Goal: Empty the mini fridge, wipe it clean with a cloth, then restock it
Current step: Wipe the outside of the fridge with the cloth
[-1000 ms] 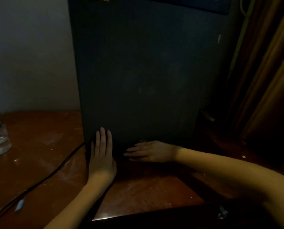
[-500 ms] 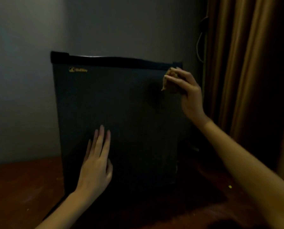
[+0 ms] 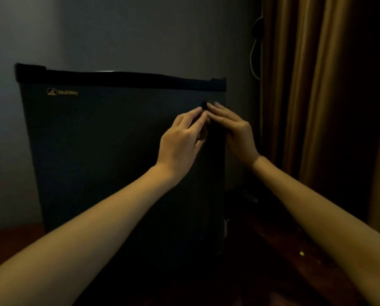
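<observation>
Dim light, detail is limited. Nearest: both bare forearms reach in from the bottom corners and converge toward the upper right. Below them is the dark reddish-brown wooden tabletop (image 3: 290, 250), with a small yellow speck (image 3: 301, 253) on it to the right. The dark matte box-shaped mini fridge (image 3: 109, 151) stands upright on the tabletop, door closed and facing the camera. It has a black trim strip (image 3: 118, 79) along the top edge and a small gold logo (image 3: 62, 92) at upper left. The left hand (image 3: 180, 138) and right hand (image 3: 233, 129) are both raised in front of the door's upper right corner, with their fingertips meeting. Left fingers (image 3: 192, 117) are curled and bunched, thumb hidden. Right fingers (image 3: 220, 110) are fairly straight, held together and pointing up-left. There's a small dark blob where the tips meet and a brownish patch under the left fingers. Can't tell what either is, or whether either hand is pinching anything. Behind the fridge is a plain grey wall (image 3: 118, 29). A thin pale cable (image 3: 254, 56) hangs down the wall's right edge. Far right, a tan pleated fabric curtain (image 3: 317, 107) hangs from the top of view downward.
</observation>
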A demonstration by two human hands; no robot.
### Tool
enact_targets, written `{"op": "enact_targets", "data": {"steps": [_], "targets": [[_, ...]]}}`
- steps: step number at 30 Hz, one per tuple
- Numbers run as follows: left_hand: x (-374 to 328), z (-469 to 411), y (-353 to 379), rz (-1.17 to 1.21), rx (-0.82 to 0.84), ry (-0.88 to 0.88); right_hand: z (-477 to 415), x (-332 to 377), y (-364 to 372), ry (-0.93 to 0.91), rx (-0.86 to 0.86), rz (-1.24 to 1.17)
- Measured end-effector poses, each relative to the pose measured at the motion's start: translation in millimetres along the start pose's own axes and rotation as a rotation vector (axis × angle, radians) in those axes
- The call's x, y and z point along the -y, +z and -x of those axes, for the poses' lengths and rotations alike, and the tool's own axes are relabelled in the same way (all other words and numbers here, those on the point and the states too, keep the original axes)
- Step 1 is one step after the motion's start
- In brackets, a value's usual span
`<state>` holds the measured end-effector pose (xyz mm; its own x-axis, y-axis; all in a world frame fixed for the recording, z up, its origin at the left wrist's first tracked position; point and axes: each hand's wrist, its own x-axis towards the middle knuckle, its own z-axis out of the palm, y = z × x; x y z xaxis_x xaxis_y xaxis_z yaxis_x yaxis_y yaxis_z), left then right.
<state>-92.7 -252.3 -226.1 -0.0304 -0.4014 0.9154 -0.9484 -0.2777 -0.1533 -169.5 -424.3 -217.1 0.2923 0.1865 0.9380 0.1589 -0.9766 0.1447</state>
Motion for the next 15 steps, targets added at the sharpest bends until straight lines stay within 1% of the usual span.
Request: {"op": "enact_targets", "data": {"steps": [3,4,5,6,7,8,9,10,11,12,13,15], "targets": [[-7,34,24,0.075,0.014,-0.004,67,4,14,0.038,0.064,-0.014],[-8,53,35,0.083,0.038,0.014,96,9,20,0.043,0.122,-0.004],[-9,77,43,0.076,0.101,0.042,129,12,27,0.012,0.202,0.018],[-11,103,52,0.059,0.198,0.076,160,16,34,-0.019,0.306,0.005],[-14,128,57,0.051,0.399,0.058,191,20,40,-0.071,0.417,0.017],[-17,152,62,0.021,0.64,0.029,217,24,45,-0.08,0.527,-0.02],[-21,176,66,-0.005,0.884,0.038,239,26,51,-0.124,0.668,-0.071],[-26,194,68,-0.038,1.067,0.061,254,29,54,-0.151,0.776,-0.118],[-33,206,68,-0.069,1.169,0.087,265,31,57,-0.222,0.822,-0.092],[-38,211,69,-0.094,1.23,0.106,272,28,60,-0.315,0.836,-0.04],[-40,212,69,-0.122,1.256,0.127,269,25,61,-0.381,0.845,-0.058],[-39,201,68,-0.158,1.21,0.206,252,23,56,-0.46,0.878,-0.035]]}}
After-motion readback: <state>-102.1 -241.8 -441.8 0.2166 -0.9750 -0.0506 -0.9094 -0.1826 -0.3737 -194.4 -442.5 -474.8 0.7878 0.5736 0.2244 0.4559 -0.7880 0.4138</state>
